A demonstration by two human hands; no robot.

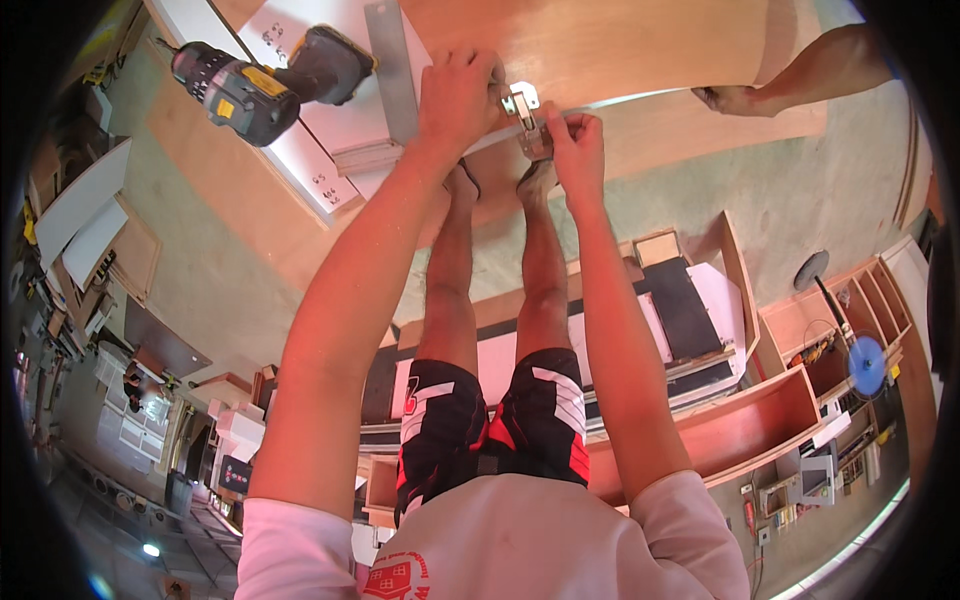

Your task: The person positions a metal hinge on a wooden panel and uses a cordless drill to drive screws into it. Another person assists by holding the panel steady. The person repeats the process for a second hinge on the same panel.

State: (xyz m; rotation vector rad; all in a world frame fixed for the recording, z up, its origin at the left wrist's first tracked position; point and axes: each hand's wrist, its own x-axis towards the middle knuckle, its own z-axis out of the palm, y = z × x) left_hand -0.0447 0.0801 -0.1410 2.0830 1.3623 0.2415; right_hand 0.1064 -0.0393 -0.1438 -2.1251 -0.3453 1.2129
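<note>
A small silver metal hinge with a pale plate at its top (524, 108) sits at the near edge of a broad, smooth, light-brown wooden panel (620, 45), between the person's 2 hands. The left hand (458, 100) has its fingers bent and drawn narrow, with the tips at the hinge's left side. The right hand (578, 150) is also narrow, thumb and forefinger close together at the hinge's lower right; whether it grips the metal firmly or only touches it, I cannot tell. Having 1 hand on each side probably keeps so small a piece from twisting.

At the right, a co-worker's hand (738, 100) rests at the same panel edge, well apart from the hinge, perhaps to steady the panel.

To the left, a black-and-yellow cordless drill (265, 85) lies on its side over flat white panels with handwritten marks (305, 145), its chuck facing away from the left hand. It lies near that arm, seemingly to be within easy reach. A straight grey metal strip (392, 75) lies between the drill and the left hand, probably parked flat so that it stays put.
</note>
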